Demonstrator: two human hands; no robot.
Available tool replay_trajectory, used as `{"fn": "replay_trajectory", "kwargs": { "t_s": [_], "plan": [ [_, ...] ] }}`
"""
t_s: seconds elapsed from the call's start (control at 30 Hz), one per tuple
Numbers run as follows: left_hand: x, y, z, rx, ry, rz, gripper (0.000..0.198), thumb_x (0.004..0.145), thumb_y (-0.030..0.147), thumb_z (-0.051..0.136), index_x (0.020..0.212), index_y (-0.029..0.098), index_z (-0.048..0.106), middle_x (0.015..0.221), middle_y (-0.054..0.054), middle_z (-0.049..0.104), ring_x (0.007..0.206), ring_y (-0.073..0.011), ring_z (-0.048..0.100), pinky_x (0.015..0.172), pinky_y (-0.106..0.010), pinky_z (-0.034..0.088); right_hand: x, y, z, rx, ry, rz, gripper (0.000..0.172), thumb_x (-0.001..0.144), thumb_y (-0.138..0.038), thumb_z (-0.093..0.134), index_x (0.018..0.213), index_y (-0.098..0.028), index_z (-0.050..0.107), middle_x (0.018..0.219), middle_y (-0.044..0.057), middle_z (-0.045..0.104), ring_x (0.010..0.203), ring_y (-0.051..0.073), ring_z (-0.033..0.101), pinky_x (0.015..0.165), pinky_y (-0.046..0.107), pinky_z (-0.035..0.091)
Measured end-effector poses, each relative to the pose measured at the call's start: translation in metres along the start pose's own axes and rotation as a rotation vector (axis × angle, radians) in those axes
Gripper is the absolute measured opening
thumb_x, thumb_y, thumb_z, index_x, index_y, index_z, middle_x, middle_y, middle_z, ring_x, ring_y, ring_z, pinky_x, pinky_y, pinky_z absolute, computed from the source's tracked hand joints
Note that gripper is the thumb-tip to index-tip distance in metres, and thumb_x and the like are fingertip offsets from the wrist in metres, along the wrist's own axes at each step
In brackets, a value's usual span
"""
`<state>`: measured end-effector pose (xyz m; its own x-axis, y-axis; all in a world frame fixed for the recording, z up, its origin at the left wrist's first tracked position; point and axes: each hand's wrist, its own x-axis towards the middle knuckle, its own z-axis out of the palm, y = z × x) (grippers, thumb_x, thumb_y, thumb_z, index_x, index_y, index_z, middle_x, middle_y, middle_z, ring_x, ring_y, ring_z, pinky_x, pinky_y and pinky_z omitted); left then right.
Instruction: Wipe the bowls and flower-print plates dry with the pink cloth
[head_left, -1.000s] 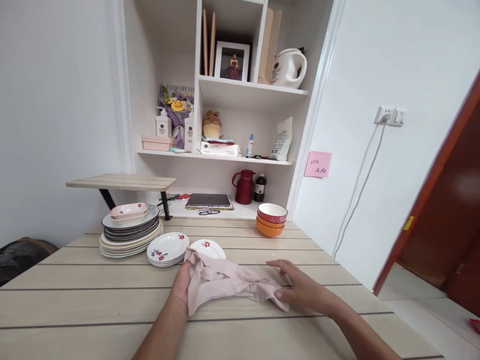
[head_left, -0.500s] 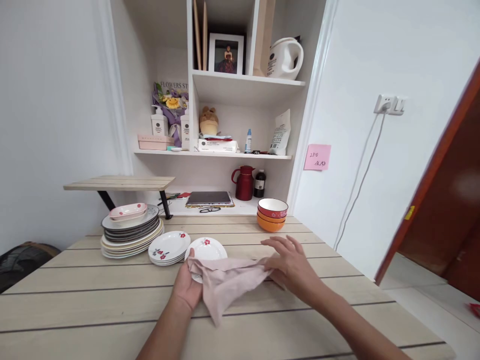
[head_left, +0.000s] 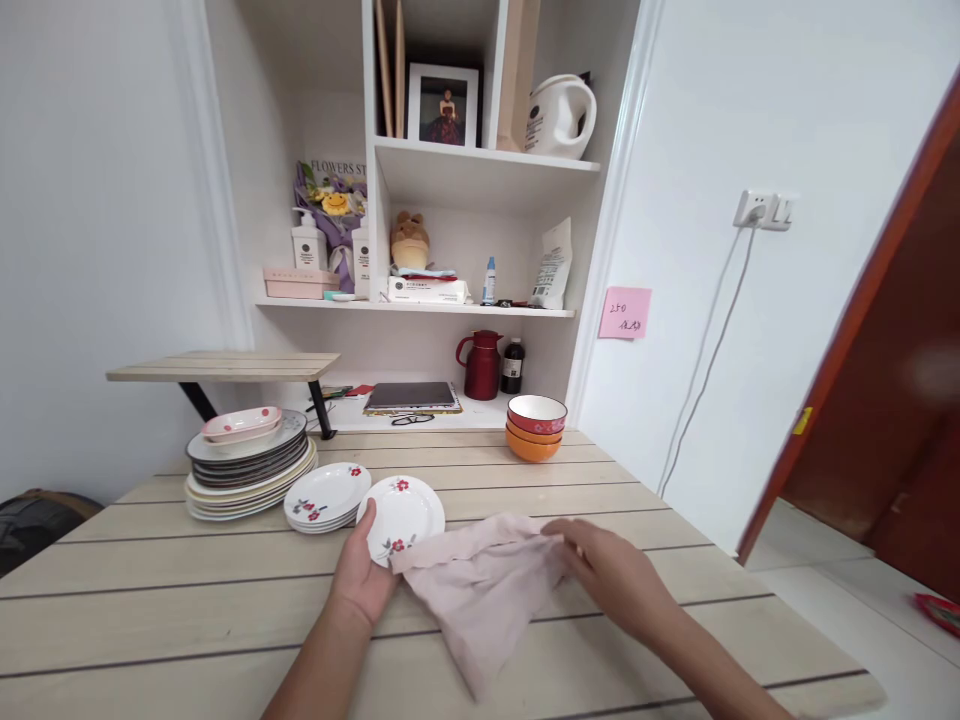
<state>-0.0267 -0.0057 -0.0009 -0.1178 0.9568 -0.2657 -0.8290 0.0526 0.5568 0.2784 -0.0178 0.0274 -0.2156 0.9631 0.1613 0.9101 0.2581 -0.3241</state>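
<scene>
My left hand (head_left: 365, 570) grips the near left edge of a small white plate (head_left: 403, 515) with red flowers, its thumb over the rim. A pale pink cloth (head_left: 487, 590) hangs spread out from my right hand (head_left: 600, 570), whose fingers are closed on its upper right corner. The cloth's left end overlaps the plate's near edge, close to my left fingers. Just left of the held plate sits a short stack of matching flowered plates (head_left: 328, 495).
At the left stands a tall plate stack (head_left: 251, 470) topped by a pink dish (head_left: 241, 425), beside a small raised shelf (head_left: 225, 366). Stacked bowls (head_left: 535, 430) are at the back right. Behind are a red jug (head_left: 481, 365), a dark bottle (head_left: 513, 366) and a laptop (head_left: 412, 396).
The cloth has moved down and right off most of the plate, so more of the plate's flowers show. My right hand has lowered with it; my left hand still holds the plate.
</scene>
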Motion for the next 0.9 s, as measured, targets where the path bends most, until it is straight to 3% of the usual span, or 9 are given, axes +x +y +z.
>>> {"fn": "replay_trajectory", "kwargs": {
  "t_s": [0.1,0.2,0.3,0.47,0.53,0.63,0.73,0.8,0.9],
  "plan": [
    [-0.001,0.000,0.001,0.030,0.010,-0.003,0.042,0.094,0.033,0.051,0.128,0.010,0.058,0.105,-0.018,0.074,0.096,-0.0305,0.072,0.089,-0.048,0.057,0.021,0.019,0.007,-0.025,0.096,0.157,0.042,0.095,-0.032,0.031,0.128,-0.029,0.057,0.125,0.010,0.060,0.101,0.028,0.063,0.071,0.038,0.047],
    [-0.001,0.001,0.002,0.060,0.028,-0.005,0.042,0.094,0.034,0.050,0.126,0.009,0.059,0.103,-0.018,0.074,0.093,-0.0306,0.072,0.088,-0.048,0.057,0.045,0.030,0.008,0.106,0.023,0.098,0.043,0.096,-0.036,0.032,0.129,-0.026,0.056,0.131,0.011,0.055,0.113,0.029,0.058,0.087,0.041,0.046],
    [-0.001,0.001,0.003,0.065,0.034,0.010,0.042,0.094,0.033,0.050,0.128,0.009,0.058,0.102,-0.017,0.074,0.092,-0.0302,0.073,0.088,-0.049,0.057,0.064,0.022,0.013,0.150,-0.020,0.031,0.042,0.096,-0.034,0.034,0.131,-0.027,0.056,0.130,0.010,0.054,0.118,0.025,0.054,0.096,0.039,0.042],
    [-0.002,0.000,0.003,0.024,0.036,0.004,0.043,0.093,0.032,0.051,0.130,0.009,0.056,0.107,-0.018,0.073,0.094,-0.0309,0.072,0.088,-0.049,0.057,0.076,0.000,0.018,0.210,-0.150,-0.076,0.023,0.072,-0.020,0.065,0.094,-0.024,0.069,0.111,0.005,0.059,0.108,0.025,0.054,0.092,0.037,0.042],
    [-0.002,0.000,0.003,0.020,0.043,-0.008,0.044,0.093,0.033,0.052,0.129,0.009,0.057,0.108,-0.019,0.073,0.096,-0.0316,0.072,0.087,-0.049,0.057,0.073,-0.005,0.009,0.257,-0.198,-0.129,0.018,0.071,-0.018,0.063,0.088,-0.023,0.064,0.103,0.003,0.061,0.099,0.022,0.055,0.084,0.033,0.044],
    [-0.001,0.000,0.002,0.020,0.032,-0.025,0.045,0.092,0.035,0.054,0.126,0.007,0.059,0.108,-0.021,0.072,0.099,-0.0331,0.071,0.088,-0.050,0.057,0.064,-0.008,-0.018,0.327,-0.239,-0.176,0.017,0.081,-0.026,0.053,0.097,-0.024,0.057,0.087,0.000,0.060,0.078,0.017,0.054,0.066,0.027,0.043],
    [0.001,0.000,0.002,-0.015,0.018,-0.023,0.043,0.092,0.034,0.053,0.127,0.010,0.059,0.113,-0.020,0.071,0.103,-0.0329,0.069,0.091,-0.052,0.055,0.061,-0.008,-0.045,0.351,-0.263,-0.253,0.018,0.082,-0.032,0.055,0.099,-0.026,0.056,0.086,0.000,0.061,0.079,0.019,0.055,0.069,0.029,0.043],
    [0.001,0.000,0.003,-0.025,0.035,-0.001,0.040,0.093,0.032,0.053,0.128,0.015,0.059,0.116,-0.017,0.071,0.105,-0.0317,0.069,0.092,-0.053,0.054,0.062,-0.005,-0.054,0.138,-0.163,-0.263,0.020,0.079,-0.026,0.057,0.098,-0.028,0.060,0.091,0.002,0.063,0.087,0.023,0.057,0.081,0.037,0.043],
    [0.000,0.000,0.003,-0.015,0.065,0.025,0.037,0.092,0.030,0.054,0.126,0.016,0.060,0.117,-0.016,0.070,0.105,-0.0304,0.068,0.092,-0.053,0.054,0.066,0.006,-0.053,-0.266,0.227,-0.209,0.040,0.078,-0.012,0.052,0.111,-0.030,0.062,0.119,0.008,0.061,0.114,0.031,0.052,0.101,0.053,0.029]
  ]
}}
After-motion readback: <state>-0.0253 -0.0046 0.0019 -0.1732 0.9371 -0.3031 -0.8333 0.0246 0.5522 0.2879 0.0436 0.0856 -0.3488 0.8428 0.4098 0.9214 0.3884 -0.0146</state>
